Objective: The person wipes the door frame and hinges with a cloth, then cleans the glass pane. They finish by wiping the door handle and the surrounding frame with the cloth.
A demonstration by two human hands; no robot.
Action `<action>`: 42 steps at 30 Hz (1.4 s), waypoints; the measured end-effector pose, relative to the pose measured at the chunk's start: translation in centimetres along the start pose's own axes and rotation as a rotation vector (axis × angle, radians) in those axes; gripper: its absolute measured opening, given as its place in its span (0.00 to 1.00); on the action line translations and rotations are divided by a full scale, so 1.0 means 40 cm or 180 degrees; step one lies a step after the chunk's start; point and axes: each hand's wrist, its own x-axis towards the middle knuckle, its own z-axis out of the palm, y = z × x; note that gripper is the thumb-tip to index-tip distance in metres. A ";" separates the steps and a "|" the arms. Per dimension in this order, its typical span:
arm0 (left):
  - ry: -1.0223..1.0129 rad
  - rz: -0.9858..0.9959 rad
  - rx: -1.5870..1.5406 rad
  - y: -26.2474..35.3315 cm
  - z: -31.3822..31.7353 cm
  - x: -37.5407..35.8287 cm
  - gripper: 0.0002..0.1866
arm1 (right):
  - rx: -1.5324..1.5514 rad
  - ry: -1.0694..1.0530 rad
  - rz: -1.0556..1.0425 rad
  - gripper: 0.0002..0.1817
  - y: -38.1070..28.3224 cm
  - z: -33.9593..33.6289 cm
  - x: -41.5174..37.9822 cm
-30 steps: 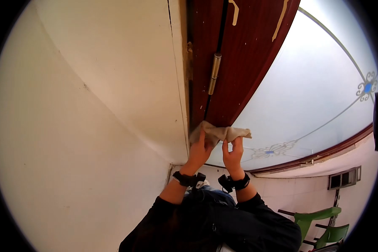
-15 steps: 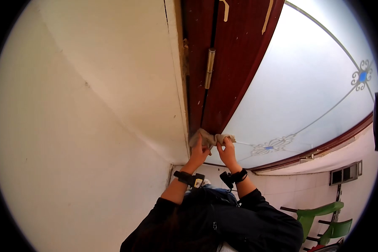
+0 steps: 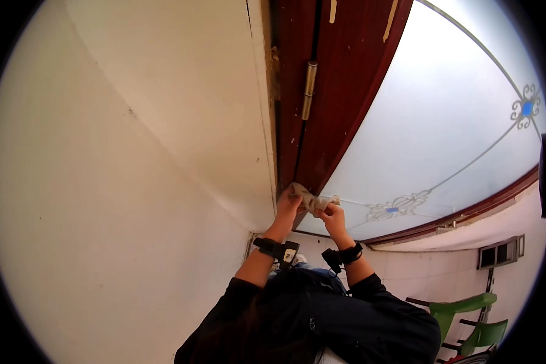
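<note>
Cloth (image 3: 312, 200) bunched against door (image 3: 333, 91), below hinge (image 3: 309, 90). Gripped by left hand (image 3: 287, 204) and right hand (image 3: 333, 216), fingers closed on it.

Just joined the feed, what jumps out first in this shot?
Both hands, the left hand and right hand, bunch a beige cloth against the dark red door near its lower hinge edge, mid-frame. A brass hinge sits higher up beside the pale wall. The door's big frosted glass pane fills the right, with green chairs at bottom right.
</note>
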 end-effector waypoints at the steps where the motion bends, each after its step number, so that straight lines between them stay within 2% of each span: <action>1: -0.0006 -0.0008 0.0001 -0.011 -0.004 0.011 0.28 | -0.0001 0.0009 0.0005 0.07 -0.018 -0.003 -0.007; 3: 0.0018 -0.0064 0.0118 -0.031 -0.013 0.034 0.23 | 0.0223 -0.0160 0.0421 0.07 -0.055 -0.012 -0.018; 7: 0.0123 0.0148 0.0401 -0.044 -0.012 0.051 0.19 | 0.0477 -0.0118 0.0413 0.07 -0.079 -0.021 -0.020; 9: 0.0128 0.0602 0.0671 -0.054 -0.015 0.061 0.17 | 0.0777 -0.0081 0.0135 0.07 -0.116 -0.024 -0.018; 10: 0.0128 0.0594 0.0675 -0.033 0.003 0.047 0.17 | 0.0780 -0.0078 0.0143 0.07 -0.144 -0.026 -0.020; 12: 0.0506 0.1385 0.1002 0.011 0.045 0.013 0.16 | 0.0903 -0.0056 -0.0158 0.07 -0.199 -0.029 -0.020; 15: 0.0564 0.1504 0.1362 0.061 0.074 -0.003 0.16 | 0.0781 -0.0041 -0.0456 0.07 -0.235 -0.030 -0.001; 19: 0.0696 0.1311 0.1352 0.080 0.094 0.000 0.15 | 0.0756 0.0068 -0.0585 0.06 -0.275 -0.016 0.040; 20: 0.0665 0.1278 0.1071 0.077 0.098 0.003 0.15 | 0.0758 0.0070 -0.0583 0.06 -0.279 -0.017 0.050; 21: 0.0640 0.1240 0.0793 0.073 0.099 0.006 0.14 | 0.0580 0.0038 -0.0586 0.06 -0.280 -0.018 0.058; 25: 0.0571 0.1071 0.0826 0.039 0.082 0.022 0.13 | 0.0244 0.0029 -0.0536 0.05 -0.269 -0.009 0.073; 27: 0.0585 0.0747 0.0119 0.020 0.083 0.026 0.11 | 0.0152 -0.0008 -0.0477 0.05 -0.269 -0.012 0.077; 30: 0.0421 0.0947 0.0351 -0.002 0.069 0.035 0.10 | 0.0011 -0.0089 -0.0326 0.06 -0.245 -0.015 0.082; 34: 0.0387 0.0707 0.0405 -0.075 0.024 0.069 0.09 | -0.0239 -0.0205 -0.0114 0.07 -0.211 -0.017 0.086; 36: 0.0173 0.1209 0.1101 -0.130 -0.009 0.090 0.10 | -0.0234 -0.0192 -0.0156 0.08 -0.167 -0.012 0.092; 37: 0.0162 0.1209 0.1099 -0.145 -0.020 0.099 0.10 | -0.0225 -0.0176 -0.0205 0.09 -0.150 -0.009 0.094; 39: 0.0152 0.0383 0.0271 -0.174 -0.040 0.115 0.16 | -0.0288 -0.0202 -0.0162 0.09 -0.129 -0.008 0.093; 42: -0.0056 0.0404 0.0645 -0.206 -0.070 0.130 0.16 | -0.0332 -0.0293 0.0034 0.10 -0.105 -0.009 0.090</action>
